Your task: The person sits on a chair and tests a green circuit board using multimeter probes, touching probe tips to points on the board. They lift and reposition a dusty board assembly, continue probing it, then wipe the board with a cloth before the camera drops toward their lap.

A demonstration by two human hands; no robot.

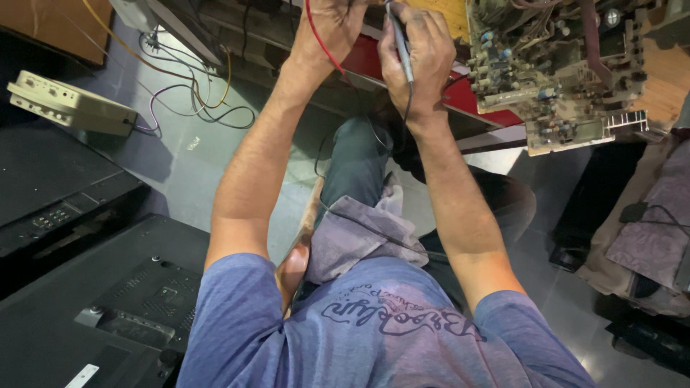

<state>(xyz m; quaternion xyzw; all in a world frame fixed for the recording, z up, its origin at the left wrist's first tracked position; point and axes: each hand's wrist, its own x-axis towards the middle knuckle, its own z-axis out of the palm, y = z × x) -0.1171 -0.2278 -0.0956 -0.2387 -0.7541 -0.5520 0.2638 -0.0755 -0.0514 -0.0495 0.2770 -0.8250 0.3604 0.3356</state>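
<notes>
Blue shirt (388, 338) at bottom centre, closest to lens; grey cloth (359, 230) draped over knee just above it. Both arms up toward top centre. Right hand (420, 57) curled tight around grey probe (401, 39), tip cut off by top edge, black lead (410, 100) trailing down past wrist. Left hand (327, 25) partly out of frame, closed on red lead (323, 43); exact finger grip impossible to tell. Dusty circuit board (560, 65) at upper right, resting on red-edged bench (496, 115), just beside right hand. Beige box (72, 104) at upper left, black TV backs (108, 302) at lower left. Risks, as judgement: probe tip slipping and bridging adjacent contacts; slack leads snagging on knee or cloth and jerking hands off target.
</notes>
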